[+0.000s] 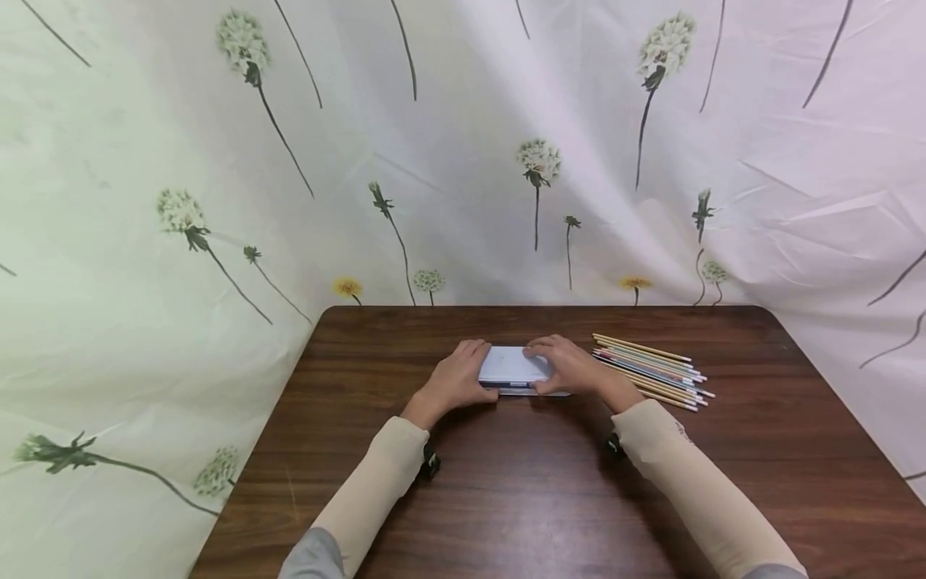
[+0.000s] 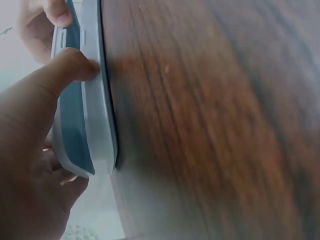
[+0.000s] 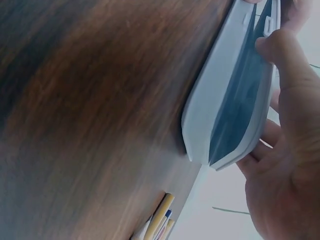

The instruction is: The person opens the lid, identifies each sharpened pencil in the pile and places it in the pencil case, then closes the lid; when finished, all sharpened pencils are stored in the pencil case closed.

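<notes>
- Brown wood makes the top of the table (image 1: 506, 498), and light shines on the near part.
- Two tan sleeves (image 1: 372, 482) reach in from the near side, with grey at the bottom of each. One small black thing (image 1: 431, 461) sits at each wrist.
- The left hand (image 1: 454, 378) is clamped on the left end of the box (image 1: 512, 376). Its thumb is on the low half, at the front.
- The right hand (image 1: 571, 367) is clamped on the lid (image 1: 508, 359), its thumb at the front edge and its fingers over the top.
- The box lies on the table between both hands, nearer the far edge. Its lid is up a bit at the front, and dark blue shows in the gap.
- Pencils (image 1: 647, 371) lie in a loose bunch just right of the right hand. Many are yellow, with white ends.
- Behind the table hangs a pale sheet (image 1: 463, 169) with puffy white flowers (image 1: 539, 161) and two small yellow ones.
</notes>
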Demonstrator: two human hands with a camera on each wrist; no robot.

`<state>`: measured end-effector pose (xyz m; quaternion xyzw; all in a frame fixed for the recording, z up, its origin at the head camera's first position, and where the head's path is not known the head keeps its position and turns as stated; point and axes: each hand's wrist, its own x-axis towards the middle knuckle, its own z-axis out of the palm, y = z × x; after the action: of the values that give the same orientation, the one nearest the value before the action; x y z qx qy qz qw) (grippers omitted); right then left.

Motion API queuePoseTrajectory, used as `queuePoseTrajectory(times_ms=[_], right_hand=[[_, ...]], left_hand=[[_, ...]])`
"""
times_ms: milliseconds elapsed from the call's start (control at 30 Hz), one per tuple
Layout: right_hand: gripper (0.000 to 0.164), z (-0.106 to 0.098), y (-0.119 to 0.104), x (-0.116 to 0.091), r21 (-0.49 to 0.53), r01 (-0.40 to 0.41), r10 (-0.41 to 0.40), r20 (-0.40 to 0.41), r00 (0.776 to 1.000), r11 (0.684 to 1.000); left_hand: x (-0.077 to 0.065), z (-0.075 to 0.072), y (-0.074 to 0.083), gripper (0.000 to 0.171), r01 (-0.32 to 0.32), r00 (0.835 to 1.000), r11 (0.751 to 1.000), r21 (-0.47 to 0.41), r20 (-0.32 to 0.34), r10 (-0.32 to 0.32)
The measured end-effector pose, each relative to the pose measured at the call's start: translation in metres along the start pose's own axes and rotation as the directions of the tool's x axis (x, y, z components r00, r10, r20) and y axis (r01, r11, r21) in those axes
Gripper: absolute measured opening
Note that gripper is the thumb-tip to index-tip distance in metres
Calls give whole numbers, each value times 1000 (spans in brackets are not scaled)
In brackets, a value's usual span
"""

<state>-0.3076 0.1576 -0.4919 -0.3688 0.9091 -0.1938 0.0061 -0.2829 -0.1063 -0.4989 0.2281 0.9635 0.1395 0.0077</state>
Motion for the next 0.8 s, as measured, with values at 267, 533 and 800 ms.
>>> queuePoseTrajectory(times_ms=[267, 533, 800], right_hand=[[55, -14, -3, -5, 90, -33, 31, 27, 999, 995], [30, -27, 3, -4, 159, -42, 61, -121, 991, 986], [23, -41, 13, 4, 238, -127, 193, -279, 941, 963]], left_hand=[[-13, -5, -17, 98, 60, 998, 965, -255, 34, -53], [-20, -8, -24, 118, 128, 992, 899, -419, 57, -115], [-23, -3, -28, 113, 107, 994, 859, -501, 51, -94]])
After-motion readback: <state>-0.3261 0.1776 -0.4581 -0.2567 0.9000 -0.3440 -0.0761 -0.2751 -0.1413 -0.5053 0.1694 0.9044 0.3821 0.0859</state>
